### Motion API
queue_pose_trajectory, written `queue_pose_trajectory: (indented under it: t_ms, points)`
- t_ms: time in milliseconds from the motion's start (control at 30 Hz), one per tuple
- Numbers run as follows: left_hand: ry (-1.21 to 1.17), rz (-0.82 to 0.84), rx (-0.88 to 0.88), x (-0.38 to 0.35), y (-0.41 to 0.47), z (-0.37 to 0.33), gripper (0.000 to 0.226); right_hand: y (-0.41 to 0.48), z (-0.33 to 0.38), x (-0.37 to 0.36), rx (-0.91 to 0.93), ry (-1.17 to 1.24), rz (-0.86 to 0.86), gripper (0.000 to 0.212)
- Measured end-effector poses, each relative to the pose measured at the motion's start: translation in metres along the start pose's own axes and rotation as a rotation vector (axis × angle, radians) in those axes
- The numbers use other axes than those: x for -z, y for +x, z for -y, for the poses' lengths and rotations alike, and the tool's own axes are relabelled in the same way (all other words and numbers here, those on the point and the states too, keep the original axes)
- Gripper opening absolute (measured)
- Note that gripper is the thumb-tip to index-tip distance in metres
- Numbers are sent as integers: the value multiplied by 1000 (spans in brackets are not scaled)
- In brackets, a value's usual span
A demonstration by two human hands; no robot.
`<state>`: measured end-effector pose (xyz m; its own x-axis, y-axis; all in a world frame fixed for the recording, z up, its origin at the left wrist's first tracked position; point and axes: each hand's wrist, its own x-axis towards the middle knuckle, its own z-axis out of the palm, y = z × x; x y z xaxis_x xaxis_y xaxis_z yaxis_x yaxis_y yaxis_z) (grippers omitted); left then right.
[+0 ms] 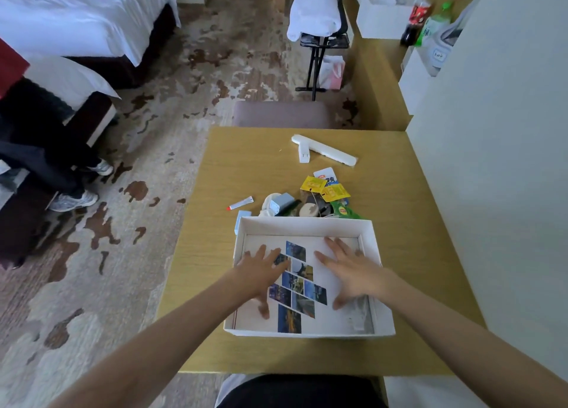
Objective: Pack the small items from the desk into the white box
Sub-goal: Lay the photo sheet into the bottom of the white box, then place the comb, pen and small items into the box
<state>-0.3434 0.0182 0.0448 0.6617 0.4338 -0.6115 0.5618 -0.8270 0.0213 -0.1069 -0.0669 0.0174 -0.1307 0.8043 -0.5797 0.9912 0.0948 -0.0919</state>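
The white box [307, 225] sits open on the wooden desk [239, 168], near its front edge. A white sheet printed with blue photo tiles [302, 288] lies flat on the box floor. My left hand [261, 274] and my right hand [353, 272] rest palm-down on that sheet, fingers spread, holding nothing. Just behind the box is a heap of small items: yellow sachets [325, 188], a green tea packet [344, 209], a grey block [284, 201], a round white disc [309, 209]. A small white tube with a red cap [241, 204] lies apart at the left.
A long white power strip [325, 151] lies at the desk's far side. A small blue-white packet [241, 220] leans against the box's left wall. A wall borders the desk on the right. A padded stool [281, 114] stands beyond the desk, with beds and a person's shoes at the left.
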Motion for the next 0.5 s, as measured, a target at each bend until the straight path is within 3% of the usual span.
queue_pose_trajectory:
  t_ms: [133,233,367,500]
  points:
    - [111,58,35,-18,11,1,135,-6,3,-4,52,-34,16,123]
    - [90,-10,33,-9,11,3,112,-10,4,11,113,81,-111,84]
    - [-129,-401,37,19,-1,10,38,-11,1,52,185,380,-491,40]
    - [-438,-828,207,46,-19,29,19,8,-4,95,210,571,-654,24]
